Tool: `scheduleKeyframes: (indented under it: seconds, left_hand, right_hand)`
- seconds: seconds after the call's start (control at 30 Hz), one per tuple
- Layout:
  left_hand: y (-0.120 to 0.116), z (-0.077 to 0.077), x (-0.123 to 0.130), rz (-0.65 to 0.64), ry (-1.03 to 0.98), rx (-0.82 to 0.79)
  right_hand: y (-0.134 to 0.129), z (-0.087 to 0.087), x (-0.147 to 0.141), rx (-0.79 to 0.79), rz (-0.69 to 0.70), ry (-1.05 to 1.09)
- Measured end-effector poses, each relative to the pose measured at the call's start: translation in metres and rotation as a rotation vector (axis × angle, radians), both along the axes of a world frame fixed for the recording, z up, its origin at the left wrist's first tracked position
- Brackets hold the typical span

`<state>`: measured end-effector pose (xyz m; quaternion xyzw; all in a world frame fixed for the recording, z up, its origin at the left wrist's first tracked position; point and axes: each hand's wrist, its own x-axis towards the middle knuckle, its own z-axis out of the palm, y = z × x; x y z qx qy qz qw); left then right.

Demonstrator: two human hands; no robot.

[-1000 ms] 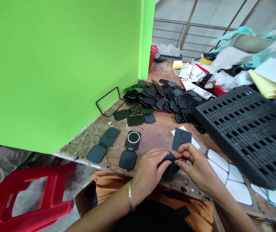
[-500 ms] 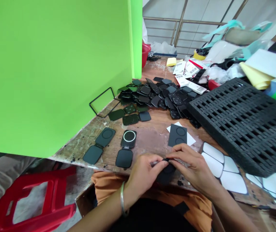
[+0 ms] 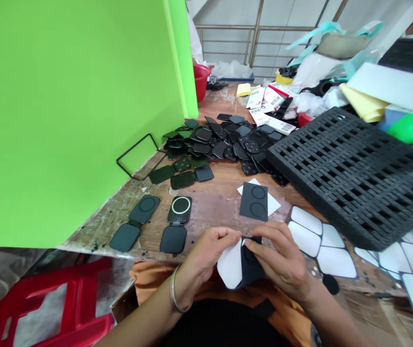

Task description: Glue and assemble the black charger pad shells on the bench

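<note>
My left hand pinches a white backing paper at its upper corner. The paper is joined to, or overlaps, a thin black sheet with a faint ring mark, gripped between the fingers of my right hand. Both pieces hang over the table's front edge, above my lap. Just beyond my fingers lies a dark sheet with two rings, on top of a white sheet. To the left, two unfolded black hinged panels rest on the table: one with a white ring, one with a dark ring.
A heap of black panels covers the table's middle. On the right are a slotted black foam tray and white-faced pieces. A green board stands at left, a thin black frame against it. Below is a red stool.
My hands have drawn slightly apart and the black sheet has turned, so white backing paper now shows beside it. The view has shifted a little to the right.
</note>
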<state>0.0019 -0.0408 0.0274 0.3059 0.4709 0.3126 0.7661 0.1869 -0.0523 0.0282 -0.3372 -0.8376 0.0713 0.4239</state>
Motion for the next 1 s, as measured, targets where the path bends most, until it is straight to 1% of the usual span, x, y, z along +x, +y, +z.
scheduleKeyframes:
  seconds: [0.13, 0.23, 0.3, 0.37, 0.43, 0.47, 0.5, 0.53, 0.6, 0.63, 0.67, 0.73, 0.8, 0.87, 0.9, 0.97, 1.0]
  left_hand:
    - [0.002, 0.005, 0.002, -0.059, -0.066, 0.048]
    - [0.004, 0.005, 0.003, -0.098, -0.067, 0.024]
    - [0.006, 0.003, 0.004, -0.092, -0.034, -0.002]
    - [0.009, 0.000, 0.004, -0.068, -0.003, -0.006]
    - [0.014, -0.003, 0.002, -0.033, 0.045, 0.000]
    - [0.017, -0.004, 0.000, -0.009, 0.080, 0.016]
    - [0.020, -0.006, -0.001, 0.018, 0.117, 0.042]
    - [0.023, -0.007, -0.002, 0.041, 0.150, 0.072]
    - [0.028, -0.010, 0.001, 0.067, 0.194, 0.134]
    - [0.029, -0.012, 0.006, 0.062, 0.203, 0.158]
    - [0.030, -0.014, 0.014, 0.047, 0.204, 0.177]
    - [0.031, -0.018, 0.039, -0.004, 0.189, 0.220]
    - [0.032, -0.021, 0.070, -0.059, 0.166, 0.279]
    - [0.034, -0.022, 0.099, -0.127, 0.135, 0.329]
    - [0.035, -0.021, 0.109, -0.154, 0.132, 0.356]
    - [0.038, -0.015, 0.117, -0.181, 0.155, 0.424]
    - [0.039, -0.012, 0.113, -0.190, 0.200, 0.488]
  right_hand:
    - [0.001, -0.004, 0.006, 0.000, -0.038, 0.003]
    - [0.001, -0.007, 0.006, 0.002, -0.047, -0.019]
    - [0.001, -0.007, 0.006, -0.001, -0.060, -0.011]
    - [-0.001, -0.002, 0.008, -0.016, -0.069, 0.023]
    - [-0.003, 0.009, 0.015, -0.027, -0.104, 0.082]
    - [-0.004, 0.018, 0.020, -0.022, -0.160, 0.126]
    - [-0.005, 0.027, 0.026, -0.009, -0.257, 0.194]
    - [-0.006, 0.036, 0.034, 0.010, -0.380, 0.291]
    - [-0.006, 0.054, 0.050, 0.046, -0.609, 0.558]
    - [-0.005, 0.061, 0.057, 0.066, -0.678, 0.700]
    - [-0.004, 0.065, 0.063, 0.075, -0.707, 0.819]
    - [-0.002, 0.069, 0.070, 0.035, -0.695, 0.933]
    - [-0.002, 0.064, 0.071, -0.092, -0.667, 0.926]
    - [-0.002, 0.055, 0.070, -0.231, -0.614, 0.888]
    - [-0.002, 0.050, 0.069, -0.272, -0.585, 0.876]
    - [-0.001, 0.040, 0.070, -0.329, -0.546, 0.845]
    - [-0.001, 0.036, 0.071, -0.356, -0.541, 0.826]
